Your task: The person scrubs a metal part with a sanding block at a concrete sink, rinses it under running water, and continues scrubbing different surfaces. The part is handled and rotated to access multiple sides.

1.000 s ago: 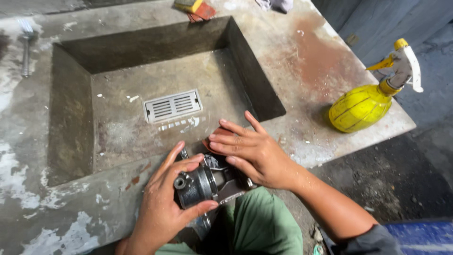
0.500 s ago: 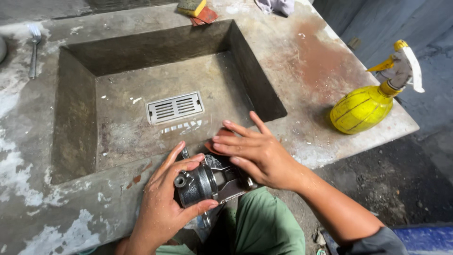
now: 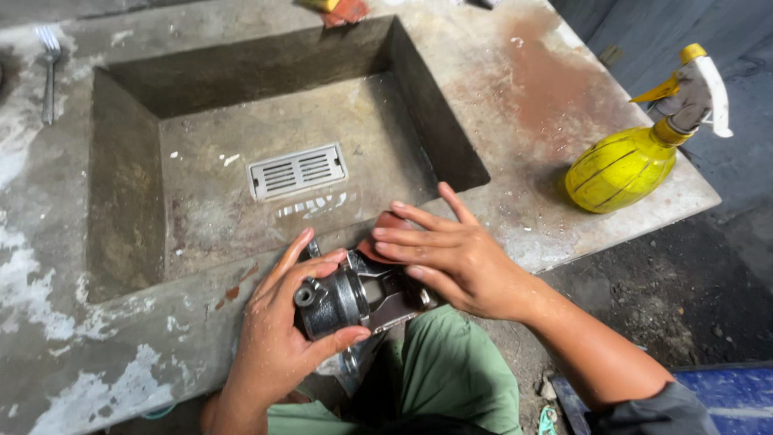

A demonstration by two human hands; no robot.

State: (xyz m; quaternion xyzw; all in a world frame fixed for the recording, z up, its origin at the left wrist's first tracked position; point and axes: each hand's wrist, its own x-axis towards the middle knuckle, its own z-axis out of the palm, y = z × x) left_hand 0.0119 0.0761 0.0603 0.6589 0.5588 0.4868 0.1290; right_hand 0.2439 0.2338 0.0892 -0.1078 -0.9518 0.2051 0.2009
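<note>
A dark metal part [image 3: 354,296], a chunky casting with a round end and a flat bracket, rests on the front edge of the concrete sink [image 3: 129,193], just above the person's green-clad knee. The left hand [image 3: 282,330] wraps its round end, thumb below and fingers curled over the top, closed firmly on it. The right hand [image 3: 451,254] lies nearly flat, fingers straight, pressing a reddish abrasive pad [image 3: 380,240] onto the part's far side. The part looks heavy, rigid and probably slick with wet grime, so the thick round body seems the safest place to grip. A yellow spray bottle [image 3: 624,165] stands well apart, right.
</note>
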